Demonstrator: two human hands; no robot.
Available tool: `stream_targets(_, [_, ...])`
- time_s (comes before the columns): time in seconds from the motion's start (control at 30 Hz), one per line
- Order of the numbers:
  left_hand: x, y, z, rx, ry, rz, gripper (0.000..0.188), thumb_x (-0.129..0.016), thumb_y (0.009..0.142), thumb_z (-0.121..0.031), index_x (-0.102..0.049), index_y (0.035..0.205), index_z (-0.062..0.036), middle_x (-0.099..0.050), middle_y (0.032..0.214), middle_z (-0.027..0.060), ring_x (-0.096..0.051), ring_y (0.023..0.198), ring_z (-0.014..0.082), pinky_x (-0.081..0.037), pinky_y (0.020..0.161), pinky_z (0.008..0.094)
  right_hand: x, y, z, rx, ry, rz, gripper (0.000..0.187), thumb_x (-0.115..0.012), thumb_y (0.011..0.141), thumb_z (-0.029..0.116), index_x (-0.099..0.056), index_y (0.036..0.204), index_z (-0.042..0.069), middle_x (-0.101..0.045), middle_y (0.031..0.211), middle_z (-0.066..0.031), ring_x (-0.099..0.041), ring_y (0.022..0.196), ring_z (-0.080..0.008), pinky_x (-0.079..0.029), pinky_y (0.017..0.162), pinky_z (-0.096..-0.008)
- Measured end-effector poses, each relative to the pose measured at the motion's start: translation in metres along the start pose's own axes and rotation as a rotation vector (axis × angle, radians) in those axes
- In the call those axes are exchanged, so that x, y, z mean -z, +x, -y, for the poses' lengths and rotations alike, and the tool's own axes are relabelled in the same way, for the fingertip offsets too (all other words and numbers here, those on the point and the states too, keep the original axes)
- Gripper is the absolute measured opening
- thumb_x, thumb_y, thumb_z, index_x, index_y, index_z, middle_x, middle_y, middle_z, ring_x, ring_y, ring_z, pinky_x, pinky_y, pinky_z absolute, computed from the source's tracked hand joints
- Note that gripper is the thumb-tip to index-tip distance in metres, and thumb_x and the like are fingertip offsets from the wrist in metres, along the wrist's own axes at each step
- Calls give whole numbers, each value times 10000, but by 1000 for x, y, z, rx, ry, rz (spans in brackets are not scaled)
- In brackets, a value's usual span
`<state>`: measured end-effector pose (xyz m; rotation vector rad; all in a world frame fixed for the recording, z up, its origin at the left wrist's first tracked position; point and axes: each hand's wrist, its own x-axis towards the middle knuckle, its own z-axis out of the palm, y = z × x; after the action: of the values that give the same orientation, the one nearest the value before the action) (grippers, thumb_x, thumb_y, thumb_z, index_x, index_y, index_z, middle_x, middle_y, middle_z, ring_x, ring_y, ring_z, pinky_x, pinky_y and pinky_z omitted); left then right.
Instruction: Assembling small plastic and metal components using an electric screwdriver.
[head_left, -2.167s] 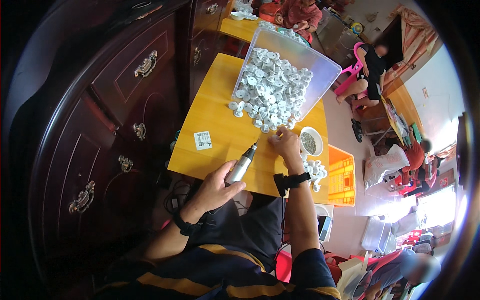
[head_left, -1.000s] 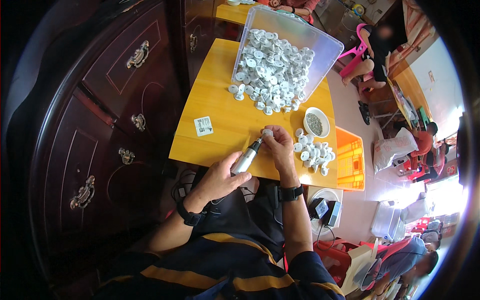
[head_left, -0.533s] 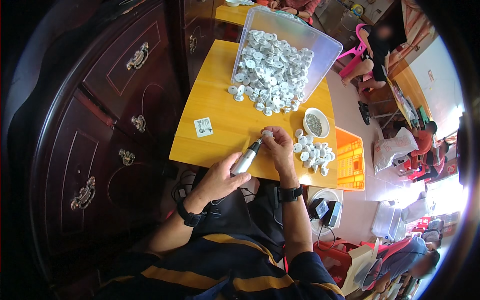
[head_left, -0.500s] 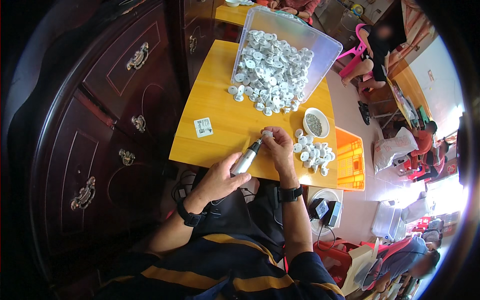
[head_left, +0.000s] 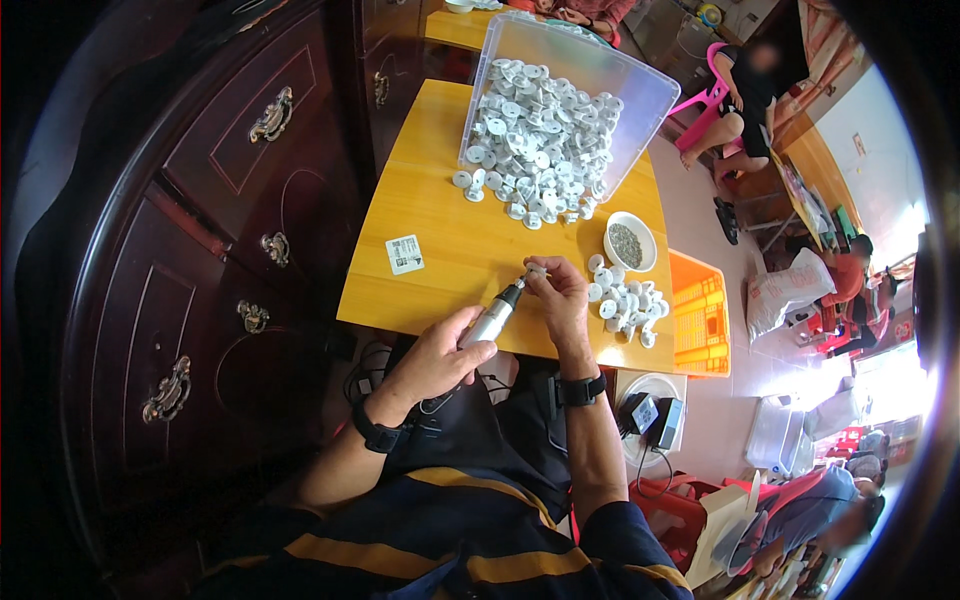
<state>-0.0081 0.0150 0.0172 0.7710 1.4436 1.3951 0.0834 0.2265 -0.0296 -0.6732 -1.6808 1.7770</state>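
Wrapped round a silver electric screwdriver (head_left: pixel 489 325) with a black nose is my left hand (head_left: pixel 440 352); the tool slants up and to the right. Its tip meets a small white plastic part (head_left: pixel 536 271) pinched in the fingertips of my right hand (head_left: pixel 562 302). The fingers partly hide that part. Right of my right hand lies a heap of similar white plastic parts (head_left: pixel 630 300). Behind it stands a white bowl (head_left: pixel 648 228) of small metal screws (head_left: pixel 625 246). A clear plastic bin (head_left: pixel 640 105) lies tipped toward me, with many more white parts (head_left: pixel 545 135) spilling onto the table.
The yellow wooden table (head_left: pixel 390 292) carries a printed white card (head_left: pixel 405 254) at its left. An orange crate (head_left: pixel 700 320) stands beyond its right edge. Dark wooden drawers (head_left: pixel 240 165) rise on the left. Black power adapters (head_left: pixel 650 420) sit low at right. Other people are farther off.
The screwdriver and both hands keep nearly the same pose, with the tip still at the white part. The view has shifted slightly.
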Motion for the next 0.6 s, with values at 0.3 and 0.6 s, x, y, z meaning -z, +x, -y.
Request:
stream_targets(0.3, [0, -1, -2, -6, 17, -2, 507, -616, 939, -205, -447, 1330, 69, -609, 895, 77, -560, 555, 74, -466, 506, 230, -5, -5, 1, -11, 24, -10, 169, -634, 911, -10, -652, 1079, -1, -699, 1028, -53, -645, 841, -95, -537, 757, -238])
stream_targets(0.6, [-1, -2, -8, 105, -223, 82, 473, -599, 960, -207, -449, 1352, 10, -607, 867, 44, -553, 569, 64, -467, 498, 215, -11, -9, 7, -50, 101, -81, 168, -641, 922, 21, -649, 1087, -8, -700, 1028, -55, -649, 853, -97, -549, 749, -241])
